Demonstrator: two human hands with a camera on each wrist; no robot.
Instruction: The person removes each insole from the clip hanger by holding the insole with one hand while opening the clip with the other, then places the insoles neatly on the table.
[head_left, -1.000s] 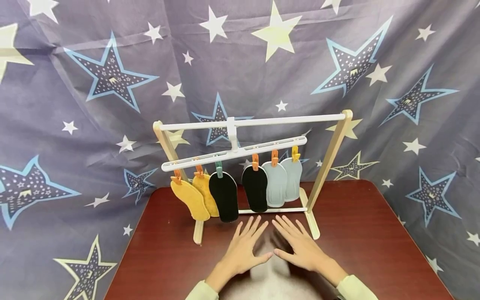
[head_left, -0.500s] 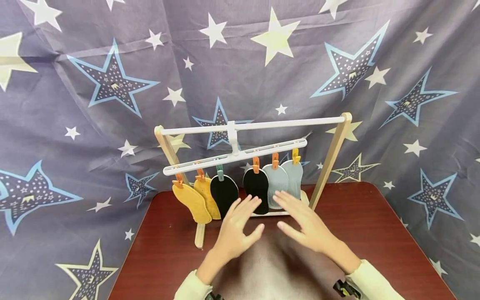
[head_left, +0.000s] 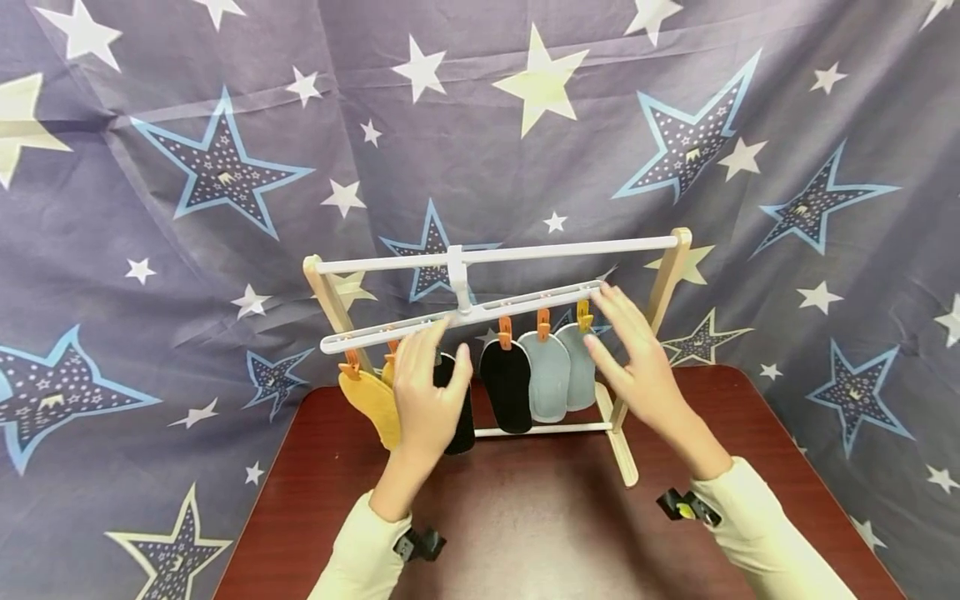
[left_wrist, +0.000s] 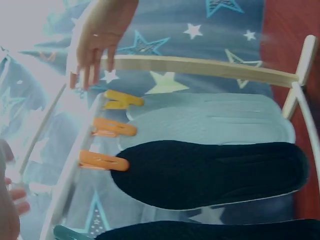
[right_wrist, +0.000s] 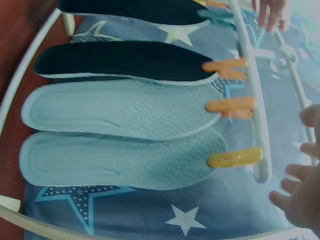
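A white hanger bar [head_left: 517, 309] hangs tilted from a rack, its right end higher. Coloured clothespins hold insoles beneath it: yellow insoles [head_left: 367, 402] on the left, a black insole [head_left: 506, 387] and another black one mid-bar, then light blue insoles [head_left: 548, 379]. My left hand [head_left: 426, 400] is raised before the left half, fingertips near the bar and overlapping a yellow and a black insole. With fingers extended, my right hand [head_left: 637, 358] reaches toward the bar's right end, beside the yellow clothespin [right_wrist: 235, 157]. In the right wrist view, a gap shows between its fingers and the bar.
The rack has wooden legs [head_left: 663, 283] and a white top rail [head_left: 570, 250]; a lower rail [head_left: 558, 429] runs behind the insoles. It stands on a dark red table [head_left: 540, 517]. A star-patterned curtain [head_left: 480, 167] hangs behind and at both sides.
Both hands have risen from low over the table up to the hanger bar and spread apart, the left going left, the right going right. The insoles hang as before.
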